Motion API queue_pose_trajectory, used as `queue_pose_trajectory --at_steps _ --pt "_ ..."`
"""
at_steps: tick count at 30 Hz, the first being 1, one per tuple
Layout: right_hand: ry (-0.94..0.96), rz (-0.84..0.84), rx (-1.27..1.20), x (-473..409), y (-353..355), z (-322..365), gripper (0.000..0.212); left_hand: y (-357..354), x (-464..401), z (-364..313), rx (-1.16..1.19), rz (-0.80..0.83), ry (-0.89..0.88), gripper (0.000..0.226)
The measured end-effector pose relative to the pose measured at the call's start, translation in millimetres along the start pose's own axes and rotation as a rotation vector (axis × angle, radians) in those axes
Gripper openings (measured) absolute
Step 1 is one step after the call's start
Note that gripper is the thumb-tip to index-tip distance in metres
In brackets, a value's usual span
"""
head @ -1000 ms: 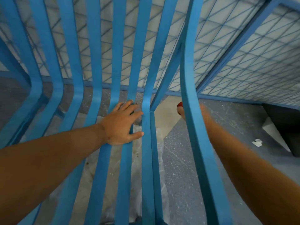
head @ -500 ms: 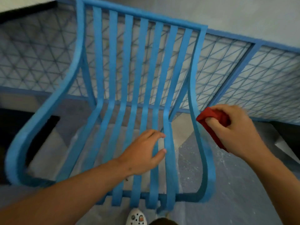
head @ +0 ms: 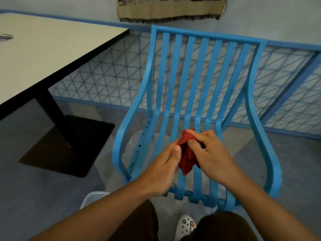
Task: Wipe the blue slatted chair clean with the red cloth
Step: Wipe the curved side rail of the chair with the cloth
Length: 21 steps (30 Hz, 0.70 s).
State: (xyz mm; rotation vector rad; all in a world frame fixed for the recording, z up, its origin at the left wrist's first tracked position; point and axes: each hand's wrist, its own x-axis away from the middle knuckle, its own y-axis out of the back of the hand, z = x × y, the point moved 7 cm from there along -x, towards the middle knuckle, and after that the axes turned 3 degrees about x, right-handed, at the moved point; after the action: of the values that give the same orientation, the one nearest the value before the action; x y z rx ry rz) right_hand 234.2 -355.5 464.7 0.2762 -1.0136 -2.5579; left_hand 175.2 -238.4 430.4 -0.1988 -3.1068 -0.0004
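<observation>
Right hand [head: 210, 153]: fingers curled round the upper part of the red cloth [head: 186, 153], thumb pressed on its front. Cloth is bunched and hangs down from the grip, lower corner free.

Left hand [head: 165, 164]: held just beside the cloth on its left edge, thumb tip against the fabric. The other fingers are behind the cloth; cannot tell whether they pinch it or only touch it.

Both hands are raised above the seat of the blue slatted chair [head: 205, 80], over the middle slats. Cloth appears clear of the seat; no contact with a slat can be made out.

Chair: stands upright facing the person, backrest of vertical slats that curve down into the seat, one frame band running down each side and curling under at the front edge. A row of small dark holes shows on the left inner leg.

Below the hands: dark shorts [head: 139, 223] and a white clog with charms [head: 185, 225] on the grey floor. A white mesh object [head: 93, 198] sits by the left forearm; what it is, unclear.

Left of the chair, well apart: pale table [head: 43, 54] with black edge, black post and black square base [head: 69, 145].

Behind the chair: blue wire-mesh fence [head: 112, 79] along the wall. Fringed woven hanging [head: 170, 9] on the wall above.
</observation>
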Motion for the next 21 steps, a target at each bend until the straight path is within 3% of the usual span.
queue_pose_trajectory --at_steps 7,11,18,21 --pt "-0.075 -0.007 -0.332 -6 -74 55 0.014 83 52 14 0.052 -0.158 -0.038 0.035" --pt "-0.066 0.005 -0.382 -9 -106 81 0.013 119 69 8 0.023 -0.268 -0.08 0.032" --pt "0.051 0.182 -0.295 -17 -149 112 0.049 178 81 5 -0.117 -0.397 -0.065 0.033" --pt "0.073 0.256 -0.223 -17 -159 116 0.053 201 82 15 -0.158 -0.43 -0.052 0.037"
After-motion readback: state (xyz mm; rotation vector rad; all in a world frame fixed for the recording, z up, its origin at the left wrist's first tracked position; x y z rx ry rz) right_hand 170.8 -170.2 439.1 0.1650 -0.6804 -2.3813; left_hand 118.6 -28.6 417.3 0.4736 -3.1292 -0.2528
